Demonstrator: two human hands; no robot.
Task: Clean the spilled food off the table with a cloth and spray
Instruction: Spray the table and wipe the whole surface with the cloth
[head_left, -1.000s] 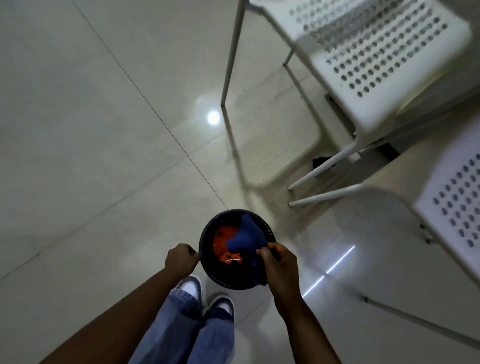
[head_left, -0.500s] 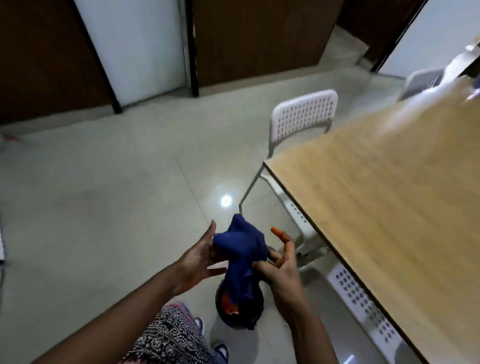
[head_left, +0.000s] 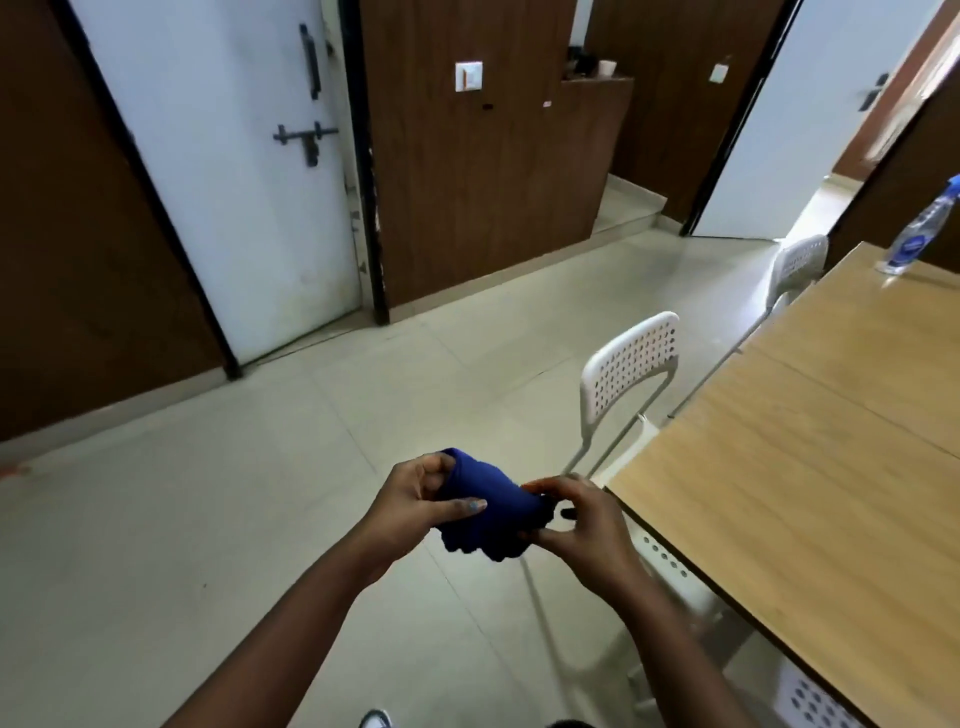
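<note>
Head view: your table (head_left: 810, 499) is cut off at the right edge, spill not visible. Cloth (head_left: 485, 512) is bunched, long axis running left-right, held in the air off the table's near left corner. Left hand (head_left: 415, 501) and right hand (head_left: 582, 525) each grip one end, fingers curled. Spray bottle (head_left: 917, 236) stands at the far edge; white chair (head_left: 628, 366) sits beside the table's left edge.

text: none legible | spray bottle (head_left: 917, 236) label: blue, too blurred to read
</note>
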